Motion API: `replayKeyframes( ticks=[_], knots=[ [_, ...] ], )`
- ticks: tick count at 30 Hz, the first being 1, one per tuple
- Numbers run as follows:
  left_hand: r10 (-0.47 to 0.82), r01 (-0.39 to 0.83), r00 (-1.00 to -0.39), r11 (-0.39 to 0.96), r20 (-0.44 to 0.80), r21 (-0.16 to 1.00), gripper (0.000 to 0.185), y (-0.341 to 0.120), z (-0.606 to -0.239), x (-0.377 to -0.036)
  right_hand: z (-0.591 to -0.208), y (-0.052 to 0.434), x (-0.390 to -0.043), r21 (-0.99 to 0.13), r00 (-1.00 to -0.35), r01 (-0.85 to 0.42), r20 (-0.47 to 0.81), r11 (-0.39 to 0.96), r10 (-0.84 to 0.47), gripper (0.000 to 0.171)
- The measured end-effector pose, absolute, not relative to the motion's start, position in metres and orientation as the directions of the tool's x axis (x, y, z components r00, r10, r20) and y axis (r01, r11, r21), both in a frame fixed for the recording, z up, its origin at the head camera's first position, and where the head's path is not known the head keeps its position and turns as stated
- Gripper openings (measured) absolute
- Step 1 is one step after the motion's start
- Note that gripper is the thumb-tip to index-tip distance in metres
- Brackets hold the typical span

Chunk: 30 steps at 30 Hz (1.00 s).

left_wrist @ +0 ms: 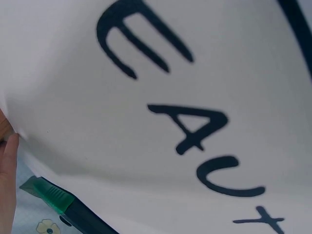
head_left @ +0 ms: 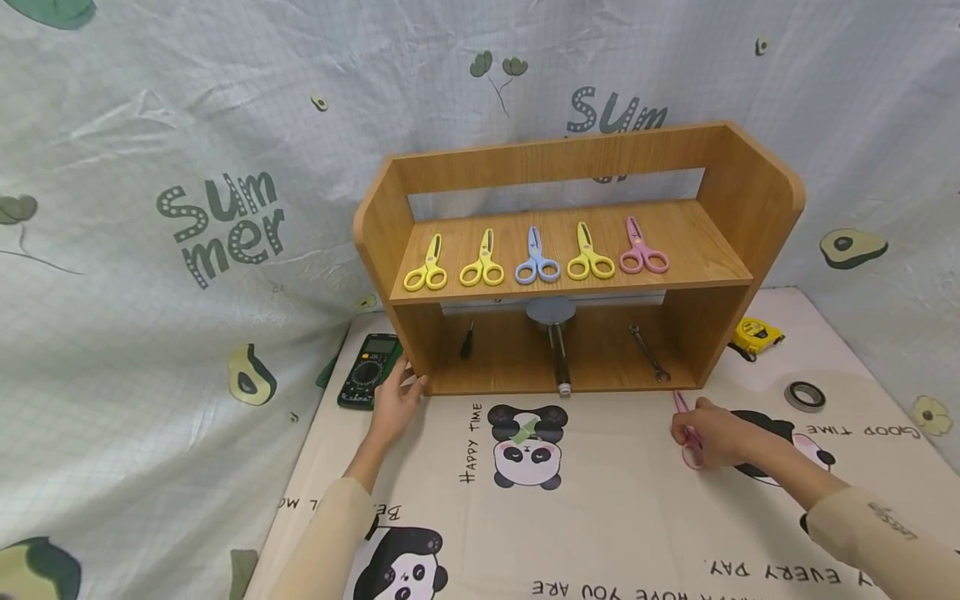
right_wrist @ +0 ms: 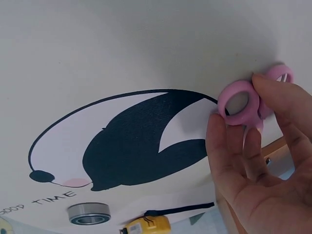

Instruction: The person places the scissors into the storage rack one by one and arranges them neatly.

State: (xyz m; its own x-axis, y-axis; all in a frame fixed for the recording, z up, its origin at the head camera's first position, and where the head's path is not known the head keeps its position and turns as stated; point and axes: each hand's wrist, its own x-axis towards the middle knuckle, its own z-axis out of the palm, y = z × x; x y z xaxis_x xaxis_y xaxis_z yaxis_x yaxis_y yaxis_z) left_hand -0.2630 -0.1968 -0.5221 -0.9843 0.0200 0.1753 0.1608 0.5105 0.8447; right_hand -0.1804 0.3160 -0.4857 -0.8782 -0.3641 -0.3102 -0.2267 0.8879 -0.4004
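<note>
A pair of pink scissors (head_left: 684, 421) lies on the panda-print mat (head_left: 622, 500) in front of the wooden shelf (head_left: 570, 250), near its right end. My right hand (head_left: 694, 433) pinches the scissors' handle rings (right_wrist: 243, 103) between thumb and fingers. My left hand (head_left: 408, 385) rests with straight fingers against the shelf's lower left corner. On the upper board lie yellow scissors (head_left: 427, 267), a second yellow pair (head_left: 483, 262), a blue pair (head_left: 536, 260), another yellow pair (head_left: 588, 256) and a pink pair (head_left: 642, 250).
The shelf's lower bay holds a screwdriver (head_left: 467, 340), a round-headed tool (head_left: 555, 337) and a wrench (head_left: 648, 352). A green multimeter (head_left: 367, 371) lies left of the shelf. A yellow tape measure (head_left: 757, 333) and a steel bearing ring (head_left: 805, 396) lie to its right.
</note>
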Motion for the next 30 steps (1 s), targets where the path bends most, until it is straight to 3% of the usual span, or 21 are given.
replayKeyframes(
  ticks=[30],
  knots=[
    [0.025,0.169,-0.983,0.513,0.182,0.842,0.067,-0.1983,-0.5233,-0.2637,-0.4844,0.3116,-0.1782,-0.391,-0.876,-0.25,-0.298,0.886,-0.379,0.035]
  ],
)
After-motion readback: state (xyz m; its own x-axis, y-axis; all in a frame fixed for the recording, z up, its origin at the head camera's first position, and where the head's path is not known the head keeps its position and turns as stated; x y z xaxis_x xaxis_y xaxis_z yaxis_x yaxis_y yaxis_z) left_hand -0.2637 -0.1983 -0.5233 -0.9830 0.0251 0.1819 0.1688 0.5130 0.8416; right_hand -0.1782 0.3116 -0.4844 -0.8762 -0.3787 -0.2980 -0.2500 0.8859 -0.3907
